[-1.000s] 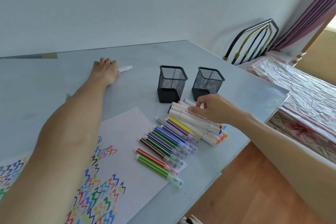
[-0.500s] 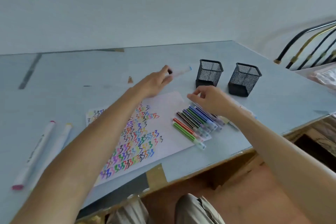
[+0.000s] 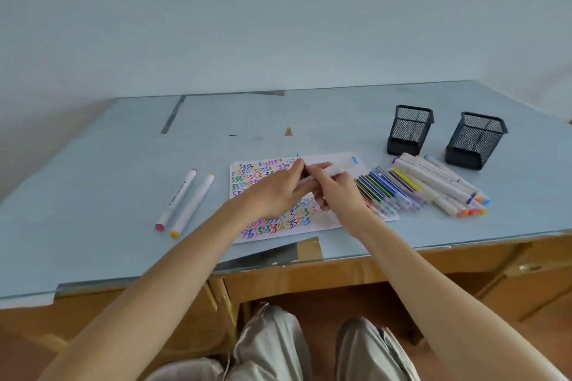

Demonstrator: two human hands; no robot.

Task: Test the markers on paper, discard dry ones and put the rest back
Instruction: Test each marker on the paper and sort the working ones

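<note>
White paper (image 3: 340, 161) was already packed with coloured zigzags, so I'd say the testing was well along, maybe most of the way. Both hands met over the sheet around one fat white marker (image 3: 332, 171): the right hand (image 3: 335, 195) had its fingers curled round the barrel, and the left hand (image 3: 275, 192) pinched the near end, where something dark showed, likely a cap or tip. Pulling it off or pushing it on? Honestly couldn't tell.

Two markers (image 3: 184, 199), one with a pink end and one yellow, lay well apart on the left of the worktop (image 3: 93, 164). My guess was those were the dry rejects, but nothing proved it. A row of thin pens (image 3: 383, 187) sat on the right edge of the paper, and just beside them a heap of fat white markers (image 3: 439, 184) reached toward the two black mesh cups (image 3: 410, 130).

Still left, as far as I could judge: the putting back. No marker stuck up out of either cup, though the mesh and angle hid the bottoms. Which of the heaped ones had been tested wasn't readable either. The hands covered the middle of the sheet, and a small blue mark near its far corner was too tiny to identify.
</note>
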